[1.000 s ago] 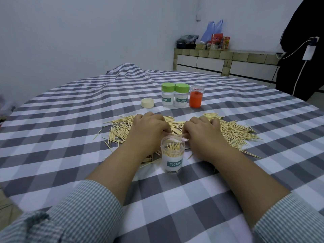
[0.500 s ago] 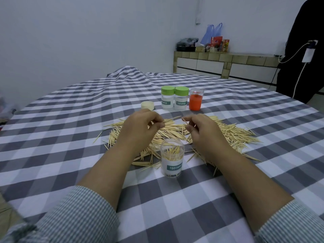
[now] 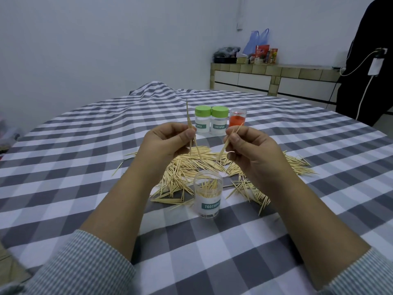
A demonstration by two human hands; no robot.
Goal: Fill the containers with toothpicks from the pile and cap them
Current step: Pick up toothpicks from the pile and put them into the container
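A pile of toothpicks [image 3: 187, 167] lies spread on the checked tablecloth [image 3: 63, 167]. In front of it stands an uncapped clear container [image 3: 208, 194] labelled TOOTHPICK, partly filled with toothpicks. My left hand [image 3: 165, 143] is raised above the pile and pinches a few toothpicks that stand nearly upright. My right hand [image 3: 248, 150] is also raised and pinches a slanted toothpick. Behind the pile stand two clear containers with green caps [image 3: 210, 122].
A clear container with orange contents [image 3: 237, 120] stands to the right of the capped pair. A tiled counter [image 3: 276, 77] with bags and boxes runs along the back wall. A dark garment and a white charger cable [image 3: 365, 86] hang at the right.
Both hands have lifted off the pile, each bringing toothpicks up with it. The loose cream cap seen earlier behind the pile is now hidden by my left hand.
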